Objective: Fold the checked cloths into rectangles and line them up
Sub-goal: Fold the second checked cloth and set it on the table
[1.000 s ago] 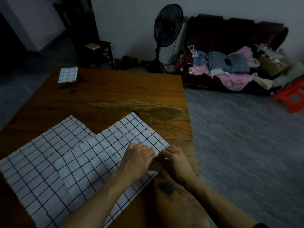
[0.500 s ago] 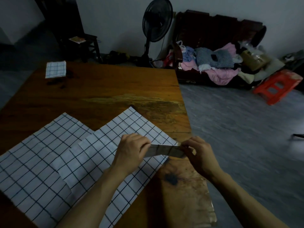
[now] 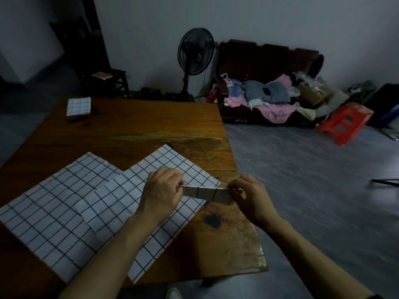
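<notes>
Two white checked cloths lie flat and overlapping on the wooden table (image 3: 133, 128): the right cloth (image 3: 164, 169) on top, the left cloth (image 3: 54, 197) partly under it. Both hands lift the right cloth's near right edge (image 3: 207, 193) off the table as a taut strip. My left hand (image 3: 162, 190) pinches one end of that strip. My right hand (image 3: 248, 195) pinches the other end, near the table's right edge. A small folded checked cloth (image 3: 78, 106) rests at the far left corner of the table.
A standing fan (image 3: 195, 55) and a dark bench heaped with clothes (image 3: 265, 98) are beyond the table. A red plastic stool (image 3: 345, 123) sits on the grey floor at right. A dark chair (image 3: 108, 80) stands behind the far left corner.
The hands were together on the cloth's right corner a second ago. They have since drawn apart, the right hand moving right, and lifted the edge into a stretched strip.
</notes>
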Available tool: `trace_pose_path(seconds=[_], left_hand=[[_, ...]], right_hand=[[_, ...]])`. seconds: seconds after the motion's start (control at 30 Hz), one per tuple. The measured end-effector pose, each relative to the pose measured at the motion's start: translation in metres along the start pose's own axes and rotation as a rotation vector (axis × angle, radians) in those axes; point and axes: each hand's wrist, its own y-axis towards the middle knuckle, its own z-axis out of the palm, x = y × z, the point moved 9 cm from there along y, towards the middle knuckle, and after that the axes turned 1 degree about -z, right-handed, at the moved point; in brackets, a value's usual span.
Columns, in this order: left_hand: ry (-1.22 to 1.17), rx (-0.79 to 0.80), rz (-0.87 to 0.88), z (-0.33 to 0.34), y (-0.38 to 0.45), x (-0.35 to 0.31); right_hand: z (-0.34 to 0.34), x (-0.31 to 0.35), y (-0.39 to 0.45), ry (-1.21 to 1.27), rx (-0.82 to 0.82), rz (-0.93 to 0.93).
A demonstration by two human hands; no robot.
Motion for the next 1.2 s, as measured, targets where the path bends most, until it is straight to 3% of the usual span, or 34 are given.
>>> trace_pose_path(seconds=[0.27,0.57,0.83,1.2], left_hand=[[0.085,0.046,-0.073,-0.044,-0.073,-0.041],[0.162,0.067,-0.284,-0.116,-0.183,-0.017],[0.187,-0.099,-0.371,-0.197,-0.262,0.049],[0.116,-0.244,-0.540,-0.336,-0.423,0.213]], right_hand=[[-0.003,0.021,-0.054,0.125,-0.028,-0.063],[0.041,0.119,-0.086,0.285,0.045,-0.176],[0.079,0.244,-0.064,0.213,0.155,-0.319],[0.203,0.487,-0.047,0.206,0.305,-0.505]])
